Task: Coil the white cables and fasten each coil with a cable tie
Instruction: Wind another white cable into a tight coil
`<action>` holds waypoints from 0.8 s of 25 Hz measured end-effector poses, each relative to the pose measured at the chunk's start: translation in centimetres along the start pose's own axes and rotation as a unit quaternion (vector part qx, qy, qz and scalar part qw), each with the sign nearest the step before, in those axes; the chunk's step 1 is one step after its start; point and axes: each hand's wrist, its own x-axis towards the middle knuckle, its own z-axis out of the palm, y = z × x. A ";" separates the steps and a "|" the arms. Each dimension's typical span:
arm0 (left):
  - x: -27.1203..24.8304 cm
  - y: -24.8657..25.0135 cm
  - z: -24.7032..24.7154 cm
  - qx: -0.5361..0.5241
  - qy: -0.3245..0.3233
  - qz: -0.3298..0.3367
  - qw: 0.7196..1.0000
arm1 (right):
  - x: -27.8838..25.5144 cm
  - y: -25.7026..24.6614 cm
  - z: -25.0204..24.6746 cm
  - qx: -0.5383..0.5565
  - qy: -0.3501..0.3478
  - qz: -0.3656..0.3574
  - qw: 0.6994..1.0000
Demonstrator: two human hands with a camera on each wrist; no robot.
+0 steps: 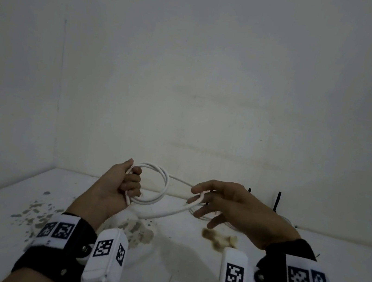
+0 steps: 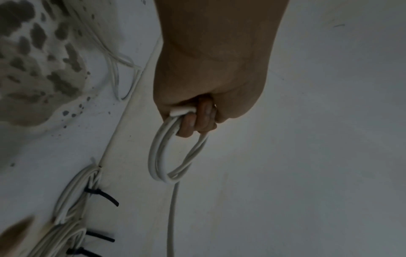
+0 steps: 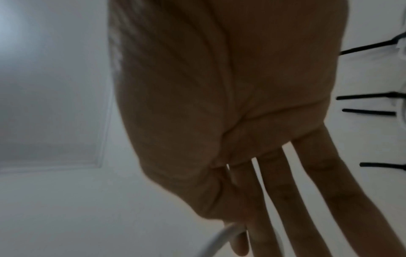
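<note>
My left hand [image 1: 133, 182] grips a small coil of white cable [image 1: 164, 186] above the table, fingers curled round the gathered loops. In the left wrist view the coil [image 2: 157, 156] hangs from the left hand [image 2: 193, 120], with a white plug end [image 2: 182, 111] sticking out by the fingertips. The cable's loose run [image 2: 172, 217] leads away to my right hand [image 1: 197, 195], which pinches it between thumb and forefinger while the other fingers spread out. Beyond the pinch, the cable [image 1: 161, 213] droops onto the table. The right wrist view shows the blurred cable [image 3: 70, 234] by the thumb.
Finished white coils [image 2: 74, 194] bound with black cable ties [image 2: 103, 194] lie by the wall, partly behind my right hand; tie tails [image 1: 277, 201] stick up. The white table [image 1: 14, 189] has chipped grey patches [image 1: 39, 212] and a brown stain [image 1: 216, 238]. A wall rises close behind.
</note>
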 end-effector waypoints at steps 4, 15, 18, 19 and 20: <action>-0.3 -0.1 0.3 -0.067 -0.032 0.000 0.997 | 0.5 0.3 0.5 -0.197 0.077 -0.062 0.975; -1.1 -2.0 3.7 -0.053 -0.077 0.019 0.995 | 2.9 0.1 5.3 -0.227 0.119 -0.115 0.960; -1.4 -2.4 4.5 -0.053 -0.077 0.007 0.996 | 3.2 0.2 6.2 -0.236 0.123 -0.118 0.957; -1.4 -2.5 4.7 -0.058 -0.076 0.004 0.995 | 3.2 0.2 6.4 -0.243 0.134 -0.123 0.953; -1.4 -2.6 4.9 -0.066 -0.073 0.005 0.995 | 3.3 0.3 6.6 -0.247 0.147 -0.128 0.949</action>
